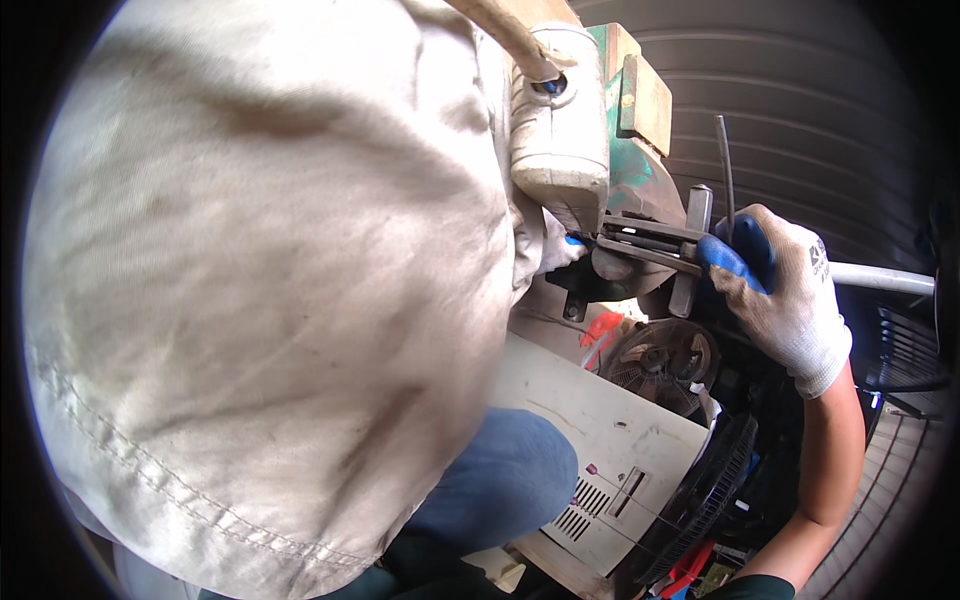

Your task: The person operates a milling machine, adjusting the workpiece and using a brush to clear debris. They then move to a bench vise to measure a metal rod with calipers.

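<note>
My right hand [775, 290], in a white knit glove with blue coated fingers, closes round the end of a dark metal tool [650, 240] made of long parallel bars. I cannot make out its exact kind. A grey metal crosspiece [690, 250] stands across the bars, and a thin metal rod [724, 165] rises beside my hand. Part of a white glove with blue on it, seemingly my left hand [558, 248], shows at the bars' other end. Its fingers are mostly hidden by beige cloth [280, 280] and a worn white housing [560, 125] above it.
The beige cloth fills the left side, close up. A pale vented panel [610, 430] lies below, beside a dusty fan [660, 360] and a black grille [700, 500]. A green machine part [635, 170] adjoins the white housing. A blue-jeaned knee [510, 475] shows low.
</note>
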Demonstrator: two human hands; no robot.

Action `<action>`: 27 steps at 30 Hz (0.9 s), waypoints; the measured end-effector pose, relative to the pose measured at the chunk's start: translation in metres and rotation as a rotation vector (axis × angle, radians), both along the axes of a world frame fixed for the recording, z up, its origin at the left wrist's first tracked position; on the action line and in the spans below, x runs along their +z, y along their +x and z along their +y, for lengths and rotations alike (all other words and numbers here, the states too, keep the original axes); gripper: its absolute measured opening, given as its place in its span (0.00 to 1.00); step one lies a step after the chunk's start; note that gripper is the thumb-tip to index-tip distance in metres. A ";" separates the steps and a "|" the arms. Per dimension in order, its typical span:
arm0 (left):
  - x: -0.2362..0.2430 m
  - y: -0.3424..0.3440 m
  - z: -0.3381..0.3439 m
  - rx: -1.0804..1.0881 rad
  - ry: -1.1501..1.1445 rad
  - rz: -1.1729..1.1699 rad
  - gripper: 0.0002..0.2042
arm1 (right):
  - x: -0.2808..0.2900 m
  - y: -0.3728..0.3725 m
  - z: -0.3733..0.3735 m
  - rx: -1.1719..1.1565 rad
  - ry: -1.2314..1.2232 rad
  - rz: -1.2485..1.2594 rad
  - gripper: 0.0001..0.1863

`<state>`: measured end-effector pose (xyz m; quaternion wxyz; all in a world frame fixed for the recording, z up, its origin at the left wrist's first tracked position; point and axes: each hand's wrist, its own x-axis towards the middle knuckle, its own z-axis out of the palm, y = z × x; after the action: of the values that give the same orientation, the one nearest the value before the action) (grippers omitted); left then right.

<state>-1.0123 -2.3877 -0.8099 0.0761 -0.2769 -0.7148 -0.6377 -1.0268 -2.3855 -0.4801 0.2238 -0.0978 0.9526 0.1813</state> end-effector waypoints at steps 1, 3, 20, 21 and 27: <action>0.001 0.002 0.001 0.008 -0.007 0.000 0.25 | -0.001 0.001 0.002 0.046 -0.023 -0.010 0.13; 0.001 0.004 0.002 0.054 0.028 0.023 0.21 | -0.003 0.004 0.006 0.139 -0.071 -0.029 0.13; -0.009 0.008 0.010 0.133 0.040 0.095 0.26 | -0.005 0.003 -0.016 -0.414 -0.044 0.166 0.14; -0.009 0.008 0.010 0.117 0.045 0.080 0.26 | -0.007 0.001 -0.019 -0.519 -0.123 0.241 0.15; -0.009 0.006 0.006 0.079 0.053 0.027 0.27 | -0.002 0.008 -0.007 0.030 -0.024 0.106 0.09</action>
<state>-1.0062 -2.3813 -0.8193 0.1180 -0.2549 -0.7070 -0.6490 -1.0191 -2.3924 -0.4824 0.1689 -0.1049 0.9637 0.1781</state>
